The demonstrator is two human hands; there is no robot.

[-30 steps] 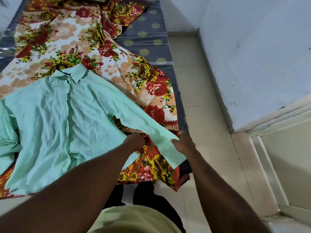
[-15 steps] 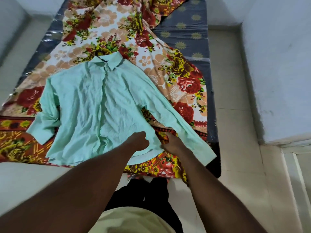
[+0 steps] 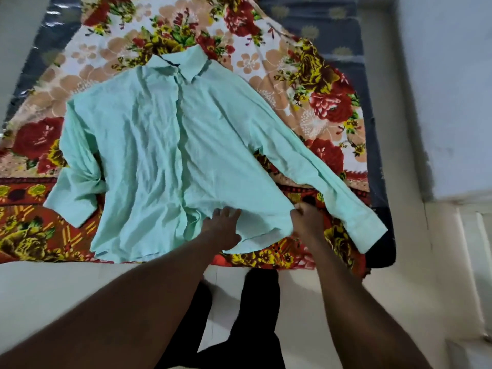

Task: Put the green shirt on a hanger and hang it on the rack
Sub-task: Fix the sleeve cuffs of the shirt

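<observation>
**On the Bed, a Green Shirt Lay Flat Under Two Hands**

Across a floral bedsheet of red, yellow and peach blooms, the green shirt lay spread front-up, with its placket running down the middle and its collar pointing away from the person. One sleeve stretched out straight toward the bed's near corner on the right-hand side, and its cuff reached the sheet's edge. The other sleeve lay folded back on itself beside the body of the shirt.

The left hand rested flat on the lower front of the shirt near the hem, fingers loosely spread, pressing the cloth rather than gripping it. The right hand had its fingers curled at the shirt's side edge, just below the straight sleeve, pinching the fabric there.

The sheet covered a blue-grey mattress with pale motifs, set on a light tiled floor beside a white wall. Dark trouser legs showed below, between the two forearms.
</observation>
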